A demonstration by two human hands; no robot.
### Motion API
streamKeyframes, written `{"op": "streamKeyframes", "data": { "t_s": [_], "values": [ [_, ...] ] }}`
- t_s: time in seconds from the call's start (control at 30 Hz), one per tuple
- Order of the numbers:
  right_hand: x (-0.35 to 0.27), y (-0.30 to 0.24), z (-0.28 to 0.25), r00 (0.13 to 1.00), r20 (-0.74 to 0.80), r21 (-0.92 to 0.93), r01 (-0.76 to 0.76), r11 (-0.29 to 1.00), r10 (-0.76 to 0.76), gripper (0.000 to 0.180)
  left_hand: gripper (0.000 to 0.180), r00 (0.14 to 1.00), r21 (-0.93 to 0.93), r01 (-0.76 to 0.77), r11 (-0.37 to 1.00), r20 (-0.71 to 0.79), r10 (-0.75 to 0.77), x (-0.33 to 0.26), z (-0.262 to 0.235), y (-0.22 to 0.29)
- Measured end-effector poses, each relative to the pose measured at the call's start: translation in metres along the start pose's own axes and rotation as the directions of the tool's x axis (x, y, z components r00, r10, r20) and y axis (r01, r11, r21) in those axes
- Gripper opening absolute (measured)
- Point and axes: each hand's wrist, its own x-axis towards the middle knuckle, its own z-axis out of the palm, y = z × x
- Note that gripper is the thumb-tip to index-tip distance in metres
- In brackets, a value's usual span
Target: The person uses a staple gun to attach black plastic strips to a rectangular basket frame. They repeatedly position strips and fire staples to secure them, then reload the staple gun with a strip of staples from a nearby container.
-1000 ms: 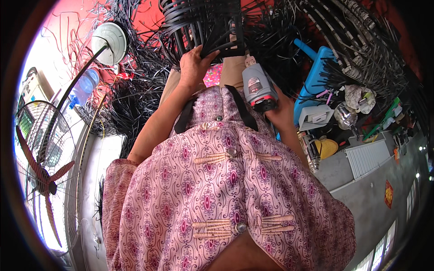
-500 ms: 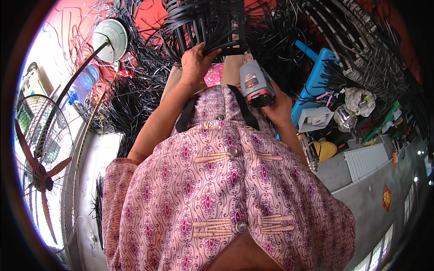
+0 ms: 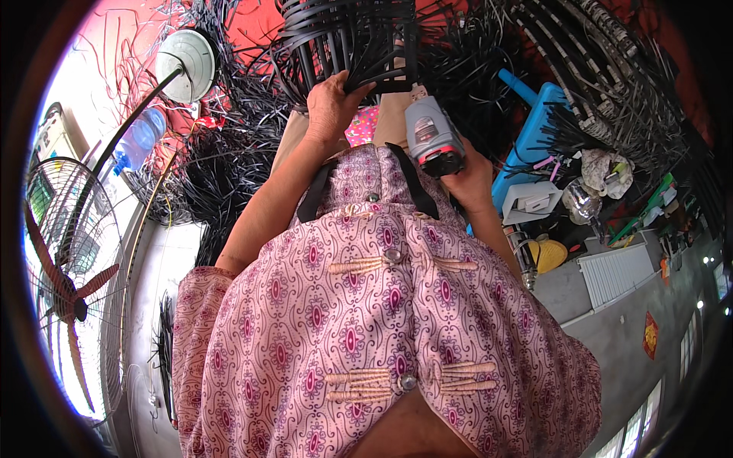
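Observation:
My left hand [image 3: 330, 111] is closed on black plastic strips at the near edge of a woven black frame [image 3: 324, 38], which stands at my knees. Its fingertips are partly hidden among the strips. In my right hand [image 3: 475, 179] is a grey and red power tool [image 3: 430, 130], its narrow nose against or just beside the frame's lower right corner; contact cannot be made out. The tool's body covers most of the right fingers. Between my legs shows pink patterned cloth [image 3: 362, 128].
Loose black strips [image 3: 229, 172] pile up on both sides. To the left stand a fan [image 3: 72, 298] and a pale round base [image 3: 187, 67] with a curved pole. A blue plastic stool [image 3: 534, 126] lies at the right, beside a white box [image 3: 532, 200] and a yellow object [image 3: 548, 256].
The power tool and my right hand have shifted very slightly upward. My left hand stays at the same place on the strips.

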Motion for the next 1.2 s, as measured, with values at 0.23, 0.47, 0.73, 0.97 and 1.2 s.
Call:
{"op": "streamKeyframes", "data": {
  "t_s": [0.23,0.47,0.73,0.97,1.2],
  "values": [
    [0.003,-0.002,-0.001,1.000,0.019,-0.039,0.005,0.999,-0.004,0.063,0.045,0.999,0.021,-0.039,0.999,-0.002,0.039,0.001,0.005,-0.007],
    [0.006,-0.005,-0.005,0.999,0.021,-0.049,0.027,0.998,-0.026,0.062,0.046,1.000,0.017,-0.015,1.000,-0.003,0.015,0.001,0.003,-0.005],
    [0.008,-0.002,-0.006,0.999,0.026,-0.070,0.039,0.997,-0.038,0.059,0.048,1.000,0.020,0.008,1.000,0.010,-0.009,0.001,0.006,-0.008],
    [0.007,0.001,-0.007,0.997,0.030,-0.109,0.075,0.991,-0.072,0.059,0.048,1.000,0.021,0.004,1.000,-0.002,-0.004,0.000,0.007,-0.006],
    [0.012,-0.003,-0.009,0.994,0.041,-0.143,0.111,0.984,-0.106,0.058,0.046,1.000,0.024,0.002,1.000,0.000,-0.002,-0.001,0.006,-0.007]
  ]
}}
